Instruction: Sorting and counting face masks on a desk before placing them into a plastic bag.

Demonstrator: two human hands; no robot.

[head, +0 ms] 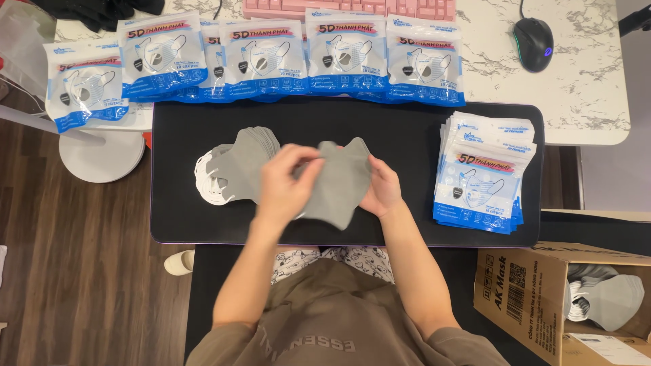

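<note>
Left hand: the left hand [288, 181] is curled over the left edge of a small bunch of grey face masks [339, 181], fingers bent and thumb pressed to the top mask, above the middle of the black desk mat [407, 125].
Right hand: the right hand [382, 190] closes on the right edge of the same bunch, fingers tucked behind it, so only the thumb side shows.
Held masks: folded flat, several layered together, lifted just over the mat's centre; how many there are cannot be told.
Loose mask stack: a fanned pile of grey face masks with white ear loops [234, 169] lies on the mat, just left of the left hand and partly behind it.
Empty pouches: a stack of blue-and-white printed mask pouches [485, 179] sits on the mat's right end, well apart from the right hand.
Filled packs: a row of filled mask packs [271, 61] lines the mat's far edge, overlapping, with one more pack off its far-left corner.
Carton: an open cardboard box [525, 291] holding more grey masks stands off the mat's near-right corner.
Desk items: a pink keyboard [349, 8] and a black computer mouse [534, 42] rest on the marble-patterned tabletop [590, 88] beyond the mat.
</note>
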